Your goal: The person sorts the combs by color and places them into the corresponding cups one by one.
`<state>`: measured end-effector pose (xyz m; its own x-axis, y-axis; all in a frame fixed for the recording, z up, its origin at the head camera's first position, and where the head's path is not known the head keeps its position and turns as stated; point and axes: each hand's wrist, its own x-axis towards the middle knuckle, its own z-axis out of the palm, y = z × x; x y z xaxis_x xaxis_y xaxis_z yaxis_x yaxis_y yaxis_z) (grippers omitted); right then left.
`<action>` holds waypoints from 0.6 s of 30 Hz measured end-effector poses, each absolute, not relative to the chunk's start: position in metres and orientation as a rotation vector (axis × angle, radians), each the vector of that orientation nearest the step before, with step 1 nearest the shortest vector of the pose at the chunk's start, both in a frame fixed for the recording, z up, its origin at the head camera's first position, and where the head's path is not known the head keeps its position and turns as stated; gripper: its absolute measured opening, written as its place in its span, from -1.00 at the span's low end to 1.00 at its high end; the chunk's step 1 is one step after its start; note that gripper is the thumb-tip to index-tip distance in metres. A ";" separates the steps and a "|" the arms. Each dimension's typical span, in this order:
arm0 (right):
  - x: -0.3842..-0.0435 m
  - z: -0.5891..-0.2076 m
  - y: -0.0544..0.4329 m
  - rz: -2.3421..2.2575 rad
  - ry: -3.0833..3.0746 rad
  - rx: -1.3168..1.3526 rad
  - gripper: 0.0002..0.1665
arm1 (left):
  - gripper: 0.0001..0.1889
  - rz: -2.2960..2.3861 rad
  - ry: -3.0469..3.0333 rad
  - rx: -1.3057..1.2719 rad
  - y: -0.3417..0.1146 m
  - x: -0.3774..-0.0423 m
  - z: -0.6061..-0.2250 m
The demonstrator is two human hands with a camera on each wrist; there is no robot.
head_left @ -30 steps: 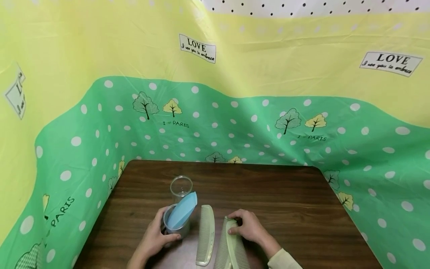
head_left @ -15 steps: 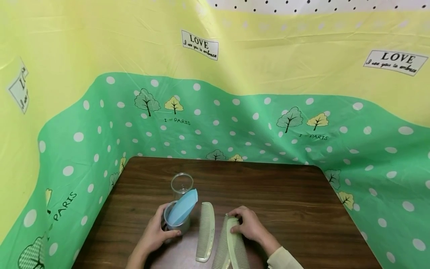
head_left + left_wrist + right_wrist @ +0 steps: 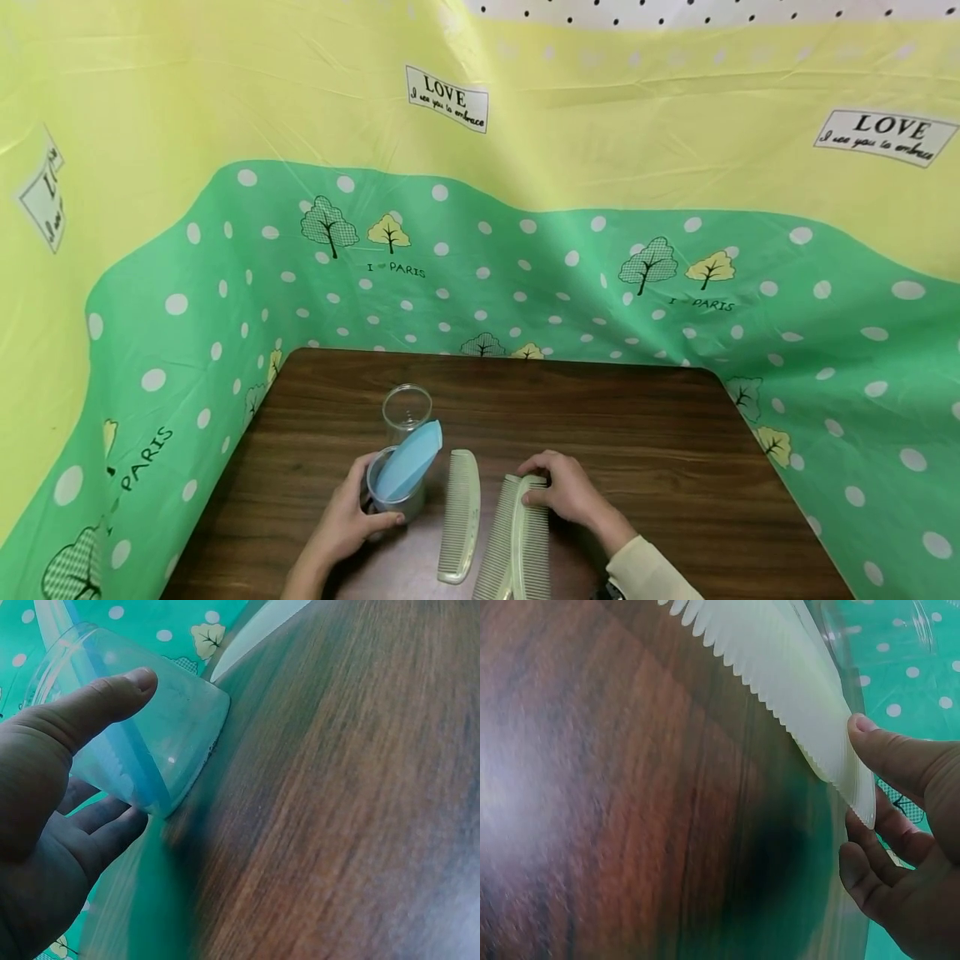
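My left hand grips a clear plastic cup round its side, thumb on the near side and fingers behind. A flat light-blue piece with a rounded outline leans in the cup and sticks out over the rim. On the right, my right hand pinches the far end of a pale green comb between thumb and fingers. This comb overlaps a second pale comb lying beneath it. A third pale comb lies alone between the cup and that pair, teeth to the left.
Behind the held cup stands another clear cup. Everything is on a dark wood-grain table. A green and yellow printed curtain closes in the back and both sides.
My right hand has moved slightly right and away, swinging the far end of the upper comb rightward, so it lies straighter. The left hand keeps its grip on the cup.
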<state>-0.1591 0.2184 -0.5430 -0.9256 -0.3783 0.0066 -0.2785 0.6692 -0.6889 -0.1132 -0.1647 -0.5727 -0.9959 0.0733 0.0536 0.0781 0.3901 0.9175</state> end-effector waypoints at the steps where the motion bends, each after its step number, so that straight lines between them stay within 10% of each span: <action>1: -0.159 -0.542 0.219 -1.104 2.741 -0.544 -0.58 | 0.04 -1.726 -2.616 -0.142 -0.165 -0.113 -0.573; 18: -0.167 -0.532 0.228 -0.985 2.777 -0.623 -0.59 | 0.02 -1.788 -2.595 -0.127 -0.166 -0.112 -0.571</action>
<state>-0.1670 0.2279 -0.5318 -0.9063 -0.4223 0.0150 -0.3373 0.7016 -0.6277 -0.1123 -0.1655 -0.5705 -0.9967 0.0734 0.0349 0.0587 0.3539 0.9334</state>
